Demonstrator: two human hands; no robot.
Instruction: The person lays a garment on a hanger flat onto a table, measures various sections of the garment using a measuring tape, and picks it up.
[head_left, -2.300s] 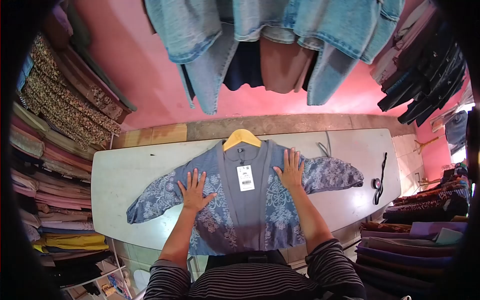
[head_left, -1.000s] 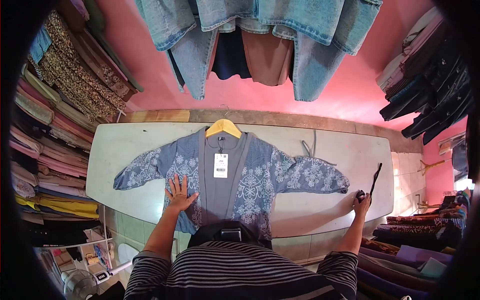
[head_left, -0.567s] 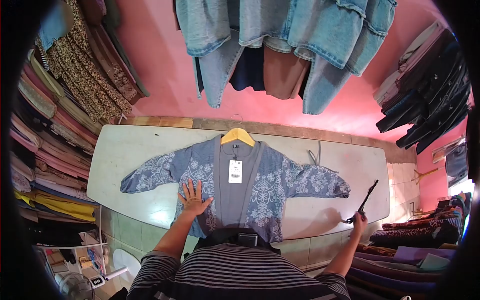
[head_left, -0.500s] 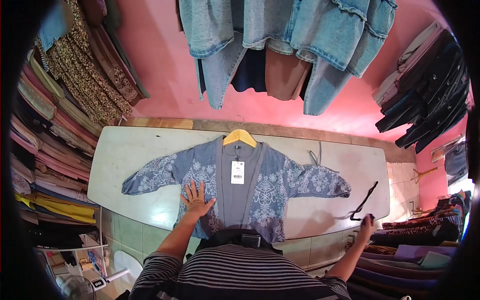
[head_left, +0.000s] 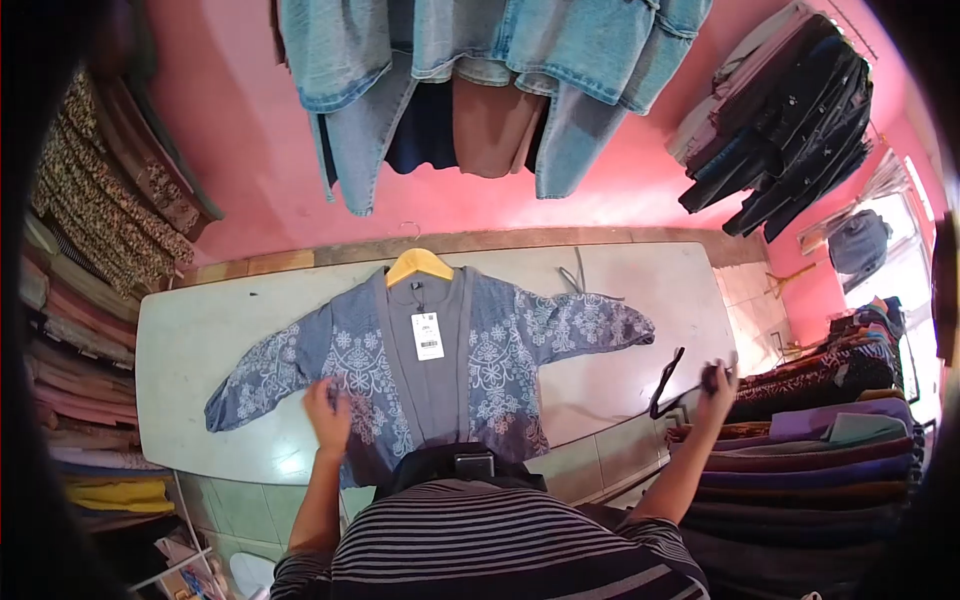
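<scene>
A blue-grey cardigan (head_left: 500, 365) with pale floral patterns lies spread on the white table, both sleeves out to the sides. A yellow hanger (head_left: 420, 265) sits in its neck, and a white tag (head_left: 427, 336) rests on the inner grey cloth. My left hand (head_left: 328, 412) is at the cardigan's left front edge, its fingers bent and blurred; what they hold, if anything, is unclear. To the right, past the table edge, my right hand (head_left: 718, 388) grips a small dark round item with a black strap (head_left: 664, 385) trailing from it toward the table.
The white table (head_left: 240, 300) stands against a pink wall. Denim garments (head_left: 450, 50) hang above it. Folded clothes (head_left: 90, 390) are stacked at the left, more folded cloths (head_left: 810, 470) lie at the lower right, and dark garments (head_left: 790, 120) hang at the upper right.
My right hand has lifted the black strap item off the table and carried it right. My left hand, earlier spread flat on the cardigan, has moved to its left edge with fingers bent.
</scene>
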